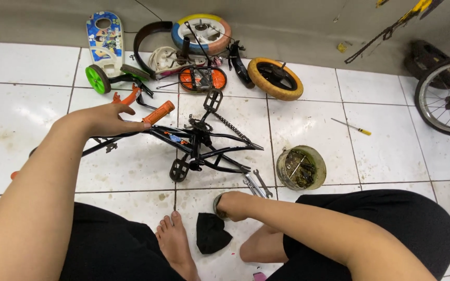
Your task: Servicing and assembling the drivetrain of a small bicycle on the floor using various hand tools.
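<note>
The left hand (pixel 111 117) hovered flat and unclenched over the black bicycle frame (pixel 204 148) lying on its side on the white tiled floor (pixel 391 151), fingers near the orange handlebar grip (pixel 158 112) but gripping nothing, so a careless press there could have rocked the frame on its pedal (pixel 179 170). The right hand (pixel 233 204) was closed over a small round object on the tile, just beside the wrenches (pixel 256 183) and the tin of parts (pixel 301 167), where a bare foot (pixel 175 244) risked catching loose metal
</note>
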